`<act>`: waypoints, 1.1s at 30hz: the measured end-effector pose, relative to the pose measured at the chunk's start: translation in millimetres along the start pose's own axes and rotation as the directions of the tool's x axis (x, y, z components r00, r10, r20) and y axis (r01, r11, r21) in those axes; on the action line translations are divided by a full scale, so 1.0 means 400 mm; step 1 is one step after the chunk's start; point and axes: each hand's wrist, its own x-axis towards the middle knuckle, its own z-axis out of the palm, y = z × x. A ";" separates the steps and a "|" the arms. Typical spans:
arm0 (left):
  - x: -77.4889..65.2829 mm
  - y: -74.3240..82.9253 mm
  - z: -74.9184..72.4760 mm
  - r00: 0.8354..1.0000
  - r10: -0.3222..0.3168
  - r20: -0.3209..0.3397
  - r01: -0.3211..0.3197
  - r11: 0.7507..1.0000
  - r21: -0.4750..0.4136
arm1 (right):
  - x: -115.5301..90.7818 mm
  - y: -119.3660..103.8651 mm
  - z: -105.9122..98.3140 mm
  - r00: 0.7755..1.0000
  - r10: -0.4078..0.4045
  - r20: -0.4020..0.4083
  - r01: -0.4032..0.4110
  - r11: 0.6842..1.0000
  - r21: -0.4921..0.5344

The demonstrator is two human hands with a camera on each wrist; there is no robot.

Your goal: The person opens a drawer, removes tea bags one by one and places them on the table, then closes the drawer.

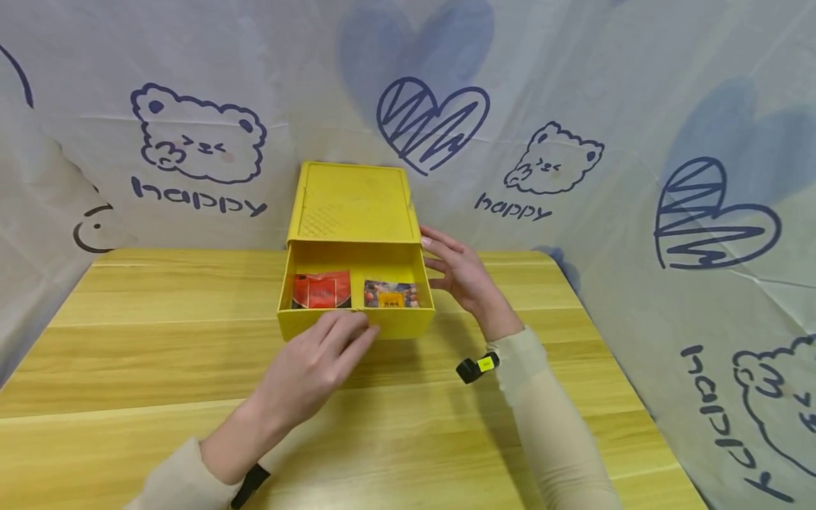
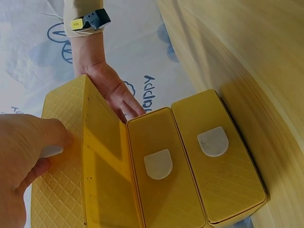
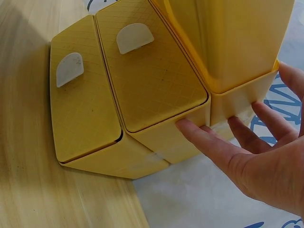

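Note:
A yellow drawer cabinet (image 1: 357,202) stands on the table, its top drawer (image 1: 401,324) pulled out toward me. Inside lie a red packet (image 1: 321,290) on the left and a dark, multicoloured packet with an orange label (image 1: 391,294) on the right. My left hand (image 1: 312,368) is at the middle of the drawer's front, where its fingers pinch the white handle (image 2: 51,151), mostly hidden by them. Against the cabinet's right side, my right hand (image 1: 468,273) rests its spread fingertips (image 3: 187,127). Below the pulled-out drawer, two closed drawers (image 2: 164,190) show their white tabs.
The wooden table (image 1: 159,354) carries the cabinet near its back edge. Behind and to the right hangs a pale cloth (image 1: 319,85) printed with hearts and bear faces. A black band with a yellow label (image 1: 478,367) is at my right wrist.

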 end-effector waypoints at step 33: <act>0.020 0.001 -0.034 0.985 0.017 -0.174 -0.023 0.999 -0.035 | 0.000 0.001 0.000 1.000 0.006 -0.016 -0.007 1.000 -0.021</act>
